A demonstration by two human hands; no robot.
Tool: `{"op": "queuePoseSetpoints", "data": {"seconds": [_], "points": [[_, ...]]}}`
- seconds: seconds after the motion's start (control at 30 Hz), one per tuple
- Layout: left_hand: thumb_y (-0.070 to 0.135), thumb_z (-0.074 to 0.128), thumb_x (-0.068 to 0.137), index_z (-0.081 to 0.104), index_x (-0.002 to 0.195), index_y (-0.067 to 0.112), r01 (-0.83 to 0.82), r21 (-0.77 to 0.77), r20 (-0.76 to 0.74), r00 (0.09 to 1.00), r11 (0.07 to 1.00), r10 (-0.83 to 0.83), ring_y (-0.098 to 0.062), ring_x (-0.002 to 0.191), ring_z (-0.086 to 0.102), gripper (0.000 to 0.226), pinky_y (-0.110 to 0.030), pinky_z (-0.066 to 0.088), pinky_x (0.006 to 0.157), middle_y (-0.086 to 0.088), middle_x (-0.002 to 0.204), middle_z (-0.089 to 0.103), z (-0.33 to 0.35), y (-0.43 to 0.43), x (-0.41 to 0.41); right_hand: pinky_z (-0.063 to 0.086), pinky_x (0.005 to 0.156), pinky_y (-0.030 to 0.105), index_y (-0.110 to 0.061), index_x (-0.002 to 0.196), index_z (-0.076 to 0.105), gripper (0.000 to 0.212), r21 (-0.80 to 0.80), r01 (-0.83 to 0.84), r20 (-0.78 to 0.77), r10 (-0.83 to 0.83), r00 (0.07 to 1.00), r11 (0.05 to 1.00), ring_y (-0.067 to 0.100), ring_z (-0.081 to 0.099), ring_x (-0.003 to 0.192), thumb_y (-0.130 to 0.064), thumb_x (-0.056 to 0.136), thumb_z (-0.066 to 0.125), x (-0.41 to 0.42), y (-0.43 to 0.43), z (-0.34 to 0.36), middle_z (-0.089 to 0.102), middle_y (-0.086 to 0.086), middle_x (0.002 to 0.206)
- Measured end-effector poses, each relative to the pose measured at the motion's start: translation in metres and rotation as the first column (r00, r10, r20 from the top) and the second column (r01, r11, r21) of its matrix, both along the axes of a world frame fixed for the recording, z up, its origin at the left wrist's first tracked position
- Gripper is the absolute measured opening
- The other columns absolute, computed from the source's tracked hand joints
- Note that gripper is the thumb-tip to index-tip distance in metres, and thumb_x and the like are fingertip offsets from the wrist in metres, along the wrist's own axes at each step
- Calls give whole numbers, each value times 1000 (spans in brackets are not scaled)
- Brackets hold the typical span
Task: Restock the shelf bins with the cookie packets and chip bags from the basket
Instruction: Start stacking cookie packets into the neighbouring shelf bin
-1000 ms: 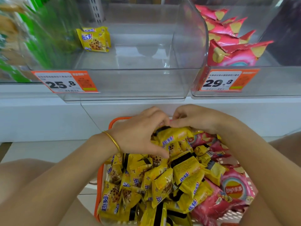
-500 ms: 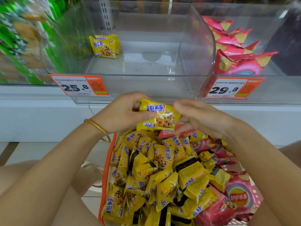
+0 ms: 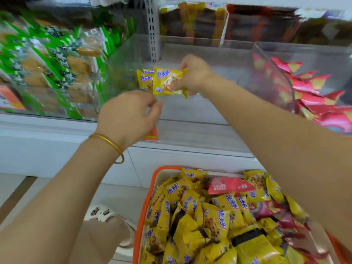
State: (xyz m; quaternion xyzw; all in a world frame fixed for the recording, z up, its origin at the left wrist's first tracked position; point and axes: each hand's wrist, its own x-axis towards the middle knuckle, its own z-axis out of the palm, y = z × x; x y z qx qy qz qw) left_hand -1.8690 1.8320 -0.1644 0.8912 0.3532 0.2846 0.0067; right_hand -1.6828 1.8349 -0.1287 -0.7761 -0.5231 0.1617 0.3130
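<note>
Bright, even light is filling the scene, seemingly from overhead, and only soft, faint shadows are lying on the floor of the clear middle bin (image 3: 192, 111). Pale glare is streaking the bin's left wall and washing out its front edge. Motion blur is smearing the dark packs (image 3: 247, 21) above the bin and the green packets (image 3: 53, 60) to its left. At the bin's mouth the right hand (image 3: 194, 75) is showing soft edges, and a white sheen is bleaching the print on the cookie packet (image 3: 167, 82) it is pinching. Below the bin, the yellow wrappers (image 3: 215, 216) in the basket (image 3: 145, 206) are looking sharper and glinting. Wide-angle distortion is bending the shelf lines outward from the bin.
</note>
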Motion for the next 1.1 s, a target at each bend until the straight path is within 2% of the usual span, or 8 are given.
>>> {"op": "queuePoseSetpoints", "data": {"seconds": [0.1, 0.27, 0.33, 0.57, 0.7, 0.87, 1.0, 1.1], "points": [[47, 26, 82, 61, 76, 17, -32, 75, 53, 998, 997, 28, -31, 78, 58, 46, -30, 32, 53, -4, 72, 60, -8, -3, 0, 36, 69, 29, -16, 106, 50, 45, -90, -84, 276, 106, 955, 992, 26, 55, 105, -27, 74, 79, -9, 48, -26, 55, 8, 113], [41, 36, 84, 50, 63, 20, -21, 93, 100, 995, 995, 11, -31, 57, 54, 33, -26, 26, 45, 2, 54, 46, -8, -2, 2, 43, 81, 33, -15, 123, 47, 49, -70, -42, 408, 67, 910, 997, 32, 55, 110, -28, 82, 70, -16, 83, -46, 46, 11, 124], [40, 37, 84, 51, 62, 19, -21, 89, 101, 995, 996, 12, -30, 55, 53, 34, -25, 25, 45, 2, 52, 46, -8, -2, 2, 40, 75, 34, -14, 124, 45, 44, 0, 19, 392, -18, 920, 1000, 32, 56, 108, -28, 87, 65, -17, 90, -45, 49, 5, 111], [38, 39, 84, 50, 59, 15, -29, 107, 96, 995, 994, 19, -30, 53, 52, 35, -25, 21, 43, 0, 50, 47, -9, -2, 4, 45, 87, 37, -12, 123, 46, 45, -55, -72, 395, 88, 915, 996, 36, 56, 106, -23, 85, 68, -19, 93, -48, 35, 15, 135], [38, 40, 86, 51, 59, 16, -34, 138, 107, 994, 990, 19, -27, 53, 52, 36, -25, 23, 43, 1, 50, 48, -11, -2, 2, 44, 77, 36, -15, 125, 41, 56, -79, -17, 438, 51, 897, 997, 34, 57, 104, -27, 81, 73, -18, 89, -42, 34, 12, 133], [35, 45, 90, 62, 70, 16, 6, 241, 131, 991, 971, -39, -27, 60, 54, 32, -27, 27, 51, 1, 59, 55, -12, -3, -1, 36, 73, 36, -9, 132, 36, 56, -107, 16, 550, 45, 834, 994, 37, 53, 111, -9, 85, 65, -21, 67, -25, 35, 14, 132], [26, 48, 91, 66, 84, 7, 114, 392, 152, 971, 913, -186, -30, 67, 51, 28, -37, 32, 60, -6, 72, 60, -6, -25, -3, 42, 79, 35, -13, 119, 48, 35, 46, -28, 484, 2, 875, 999, 34, 54, 107, -5, 87, 57, -27, 12, 5, 43, 11, 124], [23, 48, 90, 67, 80, 5, 244, 363, 177, 929, 899, -324, -29, 58, 51, 28, -38, 37, 53, -7, 65, 57, -10, -56, 0, 42, 81, 32, -17, 101, 56, 20, 228, -161, 393, 60, 918, 960, 17, 52, 91, -12, 83, 61, -31, -69, 15, 52, 2, 98]]}}
